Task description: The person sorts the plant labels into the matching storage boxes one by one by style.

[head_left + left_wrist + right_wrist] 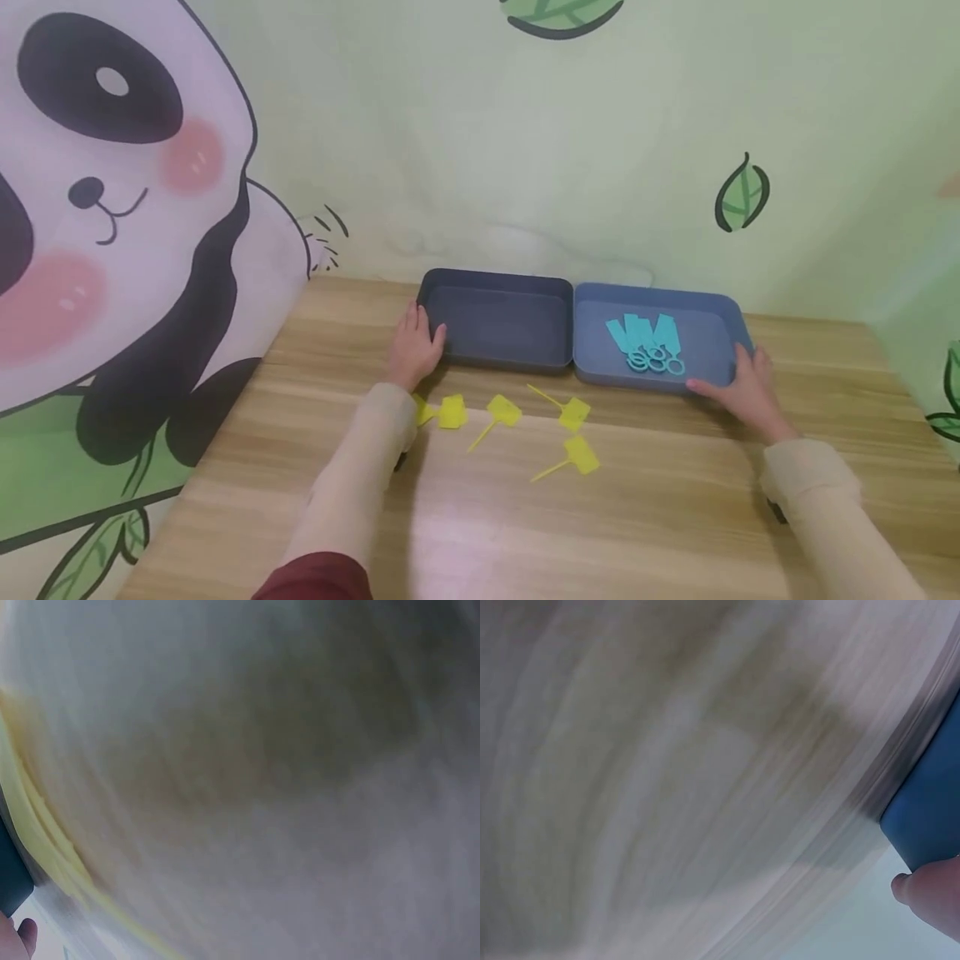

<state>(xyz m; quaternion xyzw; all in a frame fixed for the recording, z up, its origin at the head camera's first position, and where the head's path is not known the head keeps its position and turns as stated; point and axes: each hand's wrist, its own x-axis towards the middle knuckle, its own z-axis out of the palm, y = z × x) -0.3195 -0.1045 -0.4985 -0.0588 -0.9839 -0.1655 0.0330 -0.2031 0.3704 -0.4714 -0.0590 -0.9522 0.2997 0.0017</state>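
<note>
My left hand (417, 348) rests at the left end of a dark grey-blue tray (495, 367), fingers extended along its outer side and thumb near the front corner. At the other end, my right hand (744, 392) touches the front right corner of a blue tray (637, 381). Its thumb (930, 892) lies against the corner in the right wrist view, with the fingers along the right side. The trays stand side by side. Several turquoise flat pieces with ring ends (647, 340) lie overlapping in the blue tray; the dark one holds nothing.
Several yellow tag-like pieces with thin stems (576, 412) lie on the wooden table (637, 525) in front of the trays. Some are near my left wrist. Behind the table stands a painted wall (465, 150) with a panda and leaves.
</note>
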